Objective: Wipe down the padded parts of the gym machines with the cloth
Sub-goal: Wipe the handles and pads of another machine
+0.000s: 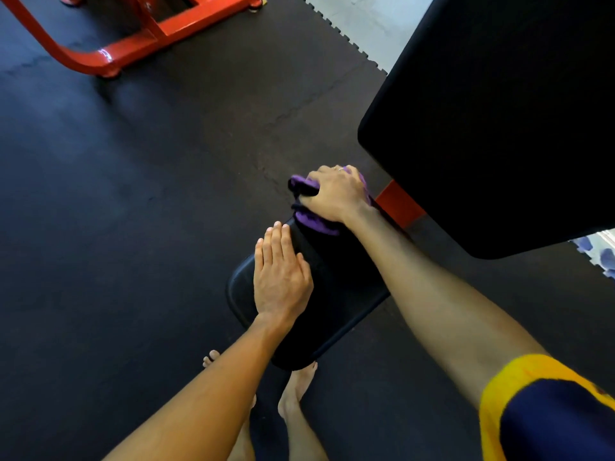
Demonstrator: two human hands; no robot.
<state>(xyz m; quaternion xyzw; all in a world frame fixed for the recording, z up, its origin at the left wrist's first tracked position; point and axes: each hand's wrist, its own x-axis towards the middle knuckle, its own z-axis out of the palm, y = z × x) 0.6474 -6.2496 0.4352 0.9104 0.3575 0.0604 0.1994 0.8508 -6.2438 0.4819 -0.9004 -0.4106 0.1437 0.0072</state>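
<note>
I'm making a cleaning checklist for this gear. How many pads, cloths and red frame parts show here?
Black pads: 2, the seat pad and the back pad
Cloths: 1, the purple cloth
Red frame parts: 2, the red frame at top left and the red bar by the back pad
Total: 5

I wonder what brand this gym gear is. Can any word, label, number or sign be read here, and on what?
None: no text can be read in this view.
The seat pad, the large black pad, the red frame, the purple cloth and the sleeve show no lettering, logo or number.
</note>
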